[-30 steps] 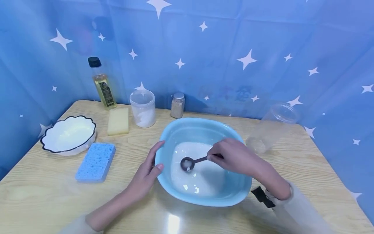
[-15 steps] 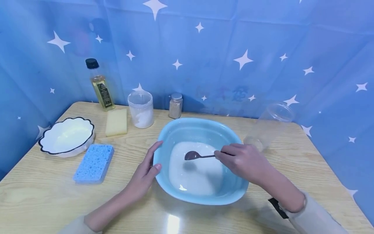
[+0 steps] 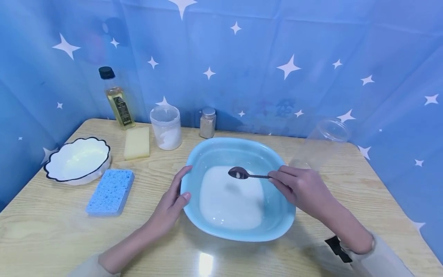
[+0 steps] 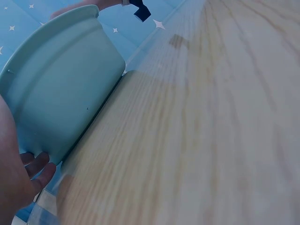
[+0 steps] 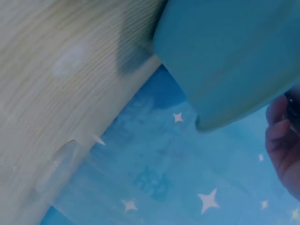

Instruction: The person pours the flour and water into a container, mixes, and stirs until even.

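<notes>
A light blue basin (image 3: 238,234) stands on the table, with milky white liquid (image 3: 232,204) in its bottom. My left hand (image 3: 167,207) steadies the basin at its left side, thumb at the rim and fingers against the outer wall, as the left wrist view also shows. Over the basin, my right hand (image 3: 302,188) pinches the handle end of a small dark spoon (image 3: 238,173). The spoon's bowl points left above the liquid, casts a shadow on it, and shows a pale spot inside. In the right wrist view the right hand (image 5: 286,145) is partly cut off at the edge.
Left of the basin are a blue sponge (image 3: 110,192), a scalloped white bowl (image 3: 77,159) and a pale yellow sponge (image 3: 137,143). Behind stand an oil bottle (image 3: 119,104), a tub of white powder (image 3: 167,129) and a small lidded jar (image 3: 207,123). A clear container (image 3: 318,144) is at right.
The spoon has risen from the liquid and moved right, its bowl tipping over and back on the way. My right hand has shifted right with it. The left hand stays at the basin.
</notes>
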{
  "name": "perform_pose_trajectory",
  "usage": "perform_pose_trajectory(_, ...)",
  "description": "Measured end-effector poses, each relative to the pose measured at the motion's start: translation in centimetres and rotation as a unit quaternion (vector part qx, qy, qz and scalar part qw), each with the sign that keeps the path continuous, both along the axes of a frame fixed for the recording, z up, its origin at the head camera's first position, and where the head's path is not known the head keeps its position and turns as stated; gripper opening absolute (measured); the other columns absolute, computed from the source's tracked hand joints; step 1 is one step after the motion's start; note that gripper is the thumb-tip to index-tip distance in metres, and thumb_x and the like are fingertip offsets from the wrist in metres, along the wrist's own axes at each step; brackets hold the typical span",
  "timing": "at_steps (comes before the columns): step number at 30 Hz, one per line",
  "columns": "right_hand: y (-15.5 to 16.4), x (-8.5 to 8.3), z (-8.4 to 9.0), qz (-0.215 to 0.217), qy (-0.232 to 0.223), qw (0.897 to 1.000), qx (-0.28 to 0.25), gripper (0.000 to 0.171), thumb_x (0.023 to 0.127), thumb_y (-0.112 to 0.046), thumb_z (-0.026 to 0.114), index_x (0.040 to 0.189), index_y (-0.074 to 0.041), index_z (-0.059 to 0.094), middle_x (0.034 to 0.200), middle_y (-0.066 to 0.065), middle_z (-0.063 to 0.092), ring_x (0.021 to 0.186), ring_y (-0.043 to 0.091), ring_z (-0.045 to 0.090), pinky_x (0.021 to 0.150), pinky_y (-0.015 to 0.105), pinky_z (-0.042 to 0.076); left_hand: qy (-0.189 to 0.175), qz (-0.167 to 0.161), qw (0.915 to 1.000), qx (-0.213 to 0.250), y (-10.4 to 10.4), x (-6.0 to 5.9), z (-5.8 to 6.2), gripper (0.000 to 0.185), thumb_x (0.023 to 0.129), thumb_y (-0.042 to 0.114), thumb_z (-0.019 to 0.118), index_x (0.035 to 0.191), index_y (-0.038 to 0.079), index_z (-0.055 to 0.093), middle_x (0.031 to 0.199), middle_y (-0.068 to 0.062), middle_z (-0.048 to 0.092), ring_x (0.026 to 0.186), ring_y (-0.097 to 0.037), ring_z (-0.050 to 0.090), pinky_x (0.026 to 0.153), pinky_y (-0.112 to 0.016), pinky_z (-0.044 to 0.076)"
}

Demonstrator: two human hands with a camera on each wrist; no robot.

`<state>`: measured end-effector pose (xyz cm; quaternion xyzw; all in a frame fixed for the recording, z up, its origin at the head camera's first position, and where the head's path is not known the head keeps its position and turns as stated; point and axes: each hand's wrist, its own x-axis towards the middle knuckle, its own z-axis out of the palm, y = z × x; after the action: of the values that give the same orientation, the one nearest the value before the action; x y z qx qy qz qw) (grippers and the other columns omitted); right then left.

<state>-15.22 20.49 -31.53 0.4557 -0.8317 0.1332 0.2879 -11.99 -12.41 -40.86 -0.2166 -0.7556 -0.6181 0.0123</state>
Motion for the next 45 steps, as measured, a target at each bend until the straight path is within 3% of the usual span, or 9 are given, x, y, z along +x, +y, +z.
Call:
perform_pose_trajectory(3, 0.7, 0.4, 0.2, -0.052, -0.097, 0.993, -0.035, 0.012, 0.092, -0.014, 0.058, 0.088, -0.009, 0.068, 0.072, -0.008, 0.056, 0.056, 0.003, 0.044, 0.045, 0.016, 0.037, 0.006, -0.003, 1.0000, 0.005, 0.2, -0.1, 0.1, 0.055, 0.099, 0.014, 0.040, 0.147, 0.033, 0.019, 0.148, -0.009, 0.025, 0.120, -0.032, 0.046, 0.086, -0.032, 0.050)
perform_pose_trajectory(5, 1.2, 0.8, 0.4, -0.086, -0.172, 0.979, -0.060, 0.006, 0.090, -0.008, 0.060, 0.087, -0.010, 0.065, 0.068, -0.009, 0.050, 0.053, 0.004, 0.039, 0.044, 0.017, 0.035, 0.009, -0.005, 0.9999, 0.007, 0.2, -0.2, 0.1, 0.055, 0.099, 0.013, 0.040, 0.147, 0.033, 0.019, 0.148, -0.009, 0.025, 0.120, -0.033, 0.045, 0.085, -0.032, 0.050)
perform_pose_trajectory(9, 2.1, 1.4, 1.1, -0.133, -0.308, 0.936, -0.107, 0.013, 0.095, -0.013, 0.054, 0.083, -0.011, 0.059, 0.061, -0.004, 0.041, 0.047, 0.010, 0.035, 0.041, 0.023, 0.034, 0.013, -0.003, 0.9999, 0.007, 0.3, -0.2, 0.2, 0.055, 0.099, 0.013, 0.040, 0.147, 0.032, 0.019, 0.149, -0.008, 0.023, 0.122, -0.032, 0.044, 0.086, -0.032, 0.049)
perform_pose_trajectory(13, 3.5, 1.9, 1.7, -0.149, -0.406, 0.889, -0.153, 0.022, 0.098, -0.020, 0.047, 0.087, -0.006, 0.059, 0.056, 0.001, 0.035, 0.045, 0.016, 0.031, 0.039, 0.030, 0.031, 0.010, 0.000, 0.9999, 0.009, 0.3, -0.3, 0.2, 0.055, 0.099, 0.015, 0.040, 0.147, 0.033, 0.019, 0.150, -0.007, 0.022, 0.122, -0.032, 0.044, 0.088, -0.034, 0.049)
perform_pose_trajectory(19, 6.1, 2.7, 1.0, -0.121, -0.518, 0.817, -0.224, 0.027, 0.101, -0.019, 0.039, 0.096, 0.003, 0.055, 0.056, 0.002, 0.029, 0.044, 0.020, 0.022, 0.039, 0.036, 0.025, 0.003, 0.005, 1.0000, 0.001, 0.0, 0.0, -0.1, 0.055, 0.099, 0.014, 0.040, 0.147, 0.031, 0.019, 0.150, -0.009, 0.020, 0.125, -0.036, 0.040, 0.088, -0.037, 0.048)
perform_pose_trajectory(27, 11.1, 4.1, -0.6, -0.029, -0.576, 0.760, -0.300, 0.026, 0.103, -0.013, 0.031, 0.094, -0.002, 0.053, 0.063, 0.008, 0.018, 0.046, 0.022, 0.012, 0.040, 0.039, 0.012, 0.000, 0.020, 0.9997, -0.017, -0.4, 0.4, 0.2, 0.054, 0.100, 0.016, 0.039, 0.147, 0.031, 0.018, 0.152, -0.009, 0.018, 0.127, -0.036, 0.037, 0.089, -0.040, 0.047)
perform_pose_trajectory(31, 13.6, 5.0, -1.6, -0.012, -0.604, 0.739, -0.299, 0.029, 0.103, -0.009, 0.027, 0.096, -0.005, 0.055, 0.063, 0.008, 0.017, 0.046, 0.023, 0.011, 0.039, 0.038, 0.010, -0.007, 0.034, 0.9988, -0.035, -0.7, 0.9, 0.2, 0.053, 0.100, 0.017, 0.039, 0.147, 0.031, 0.018, 0.151, -0.010, 0.018, 0.127, -0.036, 0.036, 0.089, -0.040, 0.047)
perform_pose_trajectory(39, 16.1, 5.8, -3.0, -0.066, -0.647, 0.704, -0.286, 0.027, 0.103, -0.014, 0.031, 0.096, -0.004, 0.055, 0.062, 0.001, 0.019, 0.047, 0.020, 0.010, 0.042, 0.039, 0.008, -0.009, 0.036, 0.9984, -0.042, -0.5, 1.0, 0.5, 0.053, 0.101, 0.019, 0.038, 0.147, 0.033, 0.017, 0.153, -0.009, 0.014, 0.132, -0.036, 0.028, 0.093, -0.044, 0.042)
perform_pose_trajectory(45, 16.0, 6.3, -3.6, -0.088, -0.668, 0.693, -0.257, 0.030, 0.102, -0.018, 0.034, 0.101, 0.007, 0.050, 0.064, -0.004, 0.025, 0.046, 0.018, 0.011, 0.042, 0.038, 0.008, 0.004, 0.024, 0.9992, -0.033, 0.1, 0.8, 0.9, 0.053, 0.100, 0.016, 0.037, 0.148, 0.031, 0.017, 0.153, -0.011, 0.013, 0.132, -0.038, 0.028, 0.093, -0.045, 0.042)
